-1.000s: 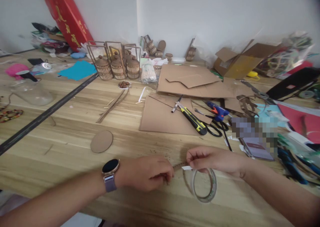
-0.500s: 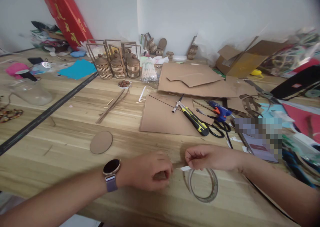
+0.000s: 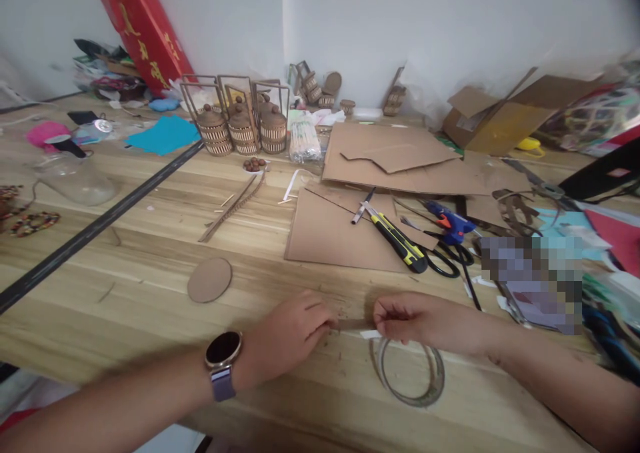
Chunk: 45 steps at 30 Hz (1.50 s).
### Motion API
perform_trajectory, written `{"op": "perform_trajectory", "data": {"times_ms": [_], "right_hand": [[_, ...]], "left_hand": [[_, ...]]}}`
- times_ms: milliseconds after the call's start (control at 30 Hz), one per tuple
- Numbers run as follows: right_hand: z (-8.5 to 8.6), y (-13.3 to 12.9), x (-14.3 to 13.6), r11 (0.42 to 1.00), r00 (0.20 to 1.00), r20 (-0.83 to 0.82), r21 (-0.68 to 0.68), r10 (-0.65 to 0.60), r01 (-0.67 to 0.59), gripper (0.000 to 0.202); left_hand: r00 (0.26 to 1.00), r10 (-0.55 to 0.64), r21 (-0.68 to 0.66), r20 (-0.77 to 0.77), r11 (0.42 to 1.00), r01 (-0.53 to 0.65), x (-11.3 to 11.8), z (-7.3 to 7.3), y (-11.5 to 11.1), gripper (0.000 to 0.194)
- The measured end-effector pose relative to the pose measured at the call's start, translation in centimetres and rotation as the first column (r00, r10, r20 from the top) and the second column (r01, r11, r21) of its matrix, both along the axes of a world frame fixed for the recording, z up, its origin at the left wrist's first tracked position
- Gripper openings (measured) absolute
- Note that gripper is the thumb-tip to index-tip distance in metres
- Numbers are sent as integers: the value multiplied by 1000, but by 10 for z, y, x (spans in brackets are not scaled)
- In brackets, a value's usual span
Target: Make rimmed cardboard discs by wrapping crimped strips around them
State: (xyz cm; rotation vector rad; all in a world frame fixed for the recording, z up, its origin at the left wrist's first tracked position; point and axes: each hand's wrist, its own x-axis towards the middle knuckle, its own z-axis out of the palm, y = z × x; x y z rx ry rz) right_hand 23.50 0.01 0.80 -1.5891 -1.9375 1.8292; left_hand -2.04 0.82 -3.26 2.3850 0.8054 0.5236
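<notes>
A short length of brown strip point(image 3: 354, 324) stretches between my two hands just above the wooden table. My left hand point(image 3: 295, 330), with a watch on its wrist, pinches the strip's left end. The thumb and fingers of my right hand point(image 3: 403, 314) are closed on its other end. A white tab point(image 3: 370, 334) sticks out beneath my right fingertips. Directly below that hand is a ring-shaped coil of tape or strip point(image 3: 439, 381), its upper edge partly covered by the fingers. To the left of my hands lies a round cardboard disc point(image 3: 210, 280).
Beyond my hands lie a cardboard sheet point(image 3: 330, 233), a yellow-black utility knife point(image 3: 397, 240), black-handled scissors point(image 3: 445, 260) and a blue glue gun point(image 3: 450, 223). Small lidded baskets with handles point(image 3: 243, 133) stand at the back. A phone-like device point(image 3: 530, 300), partly pixelated, is at the right.
My left fingers have closed and flattened around the strip, and more of it shows between my hands. The whole view has shifted slightly.
</notes>
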Motion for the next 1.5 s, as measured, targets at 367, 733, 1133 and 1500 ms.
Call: {"op": "perform_trajectory", "data": {"times_ms": [367,733,1133,1500], "right_hand": [[0,-6,-42,960,960,214,249,-182,127,12],[-4,-15,-71,912,907,339,398,-250,102,12],[-9,-17,-77,895,892,381,443,-245,56,12],[-9,-19,-80,883,883,393,468,-256,47,13]], "left_hand": [[999,41,-25,2,999,-41,-2,1,-8,24],[992,122,-100,-40,987,-125,-7,-5,-12,32],[989,147,-170,-24,974,-149,-7,0,-11,25],[990,138,-155,-24,978,-140,-7,1,-10,18]]}}
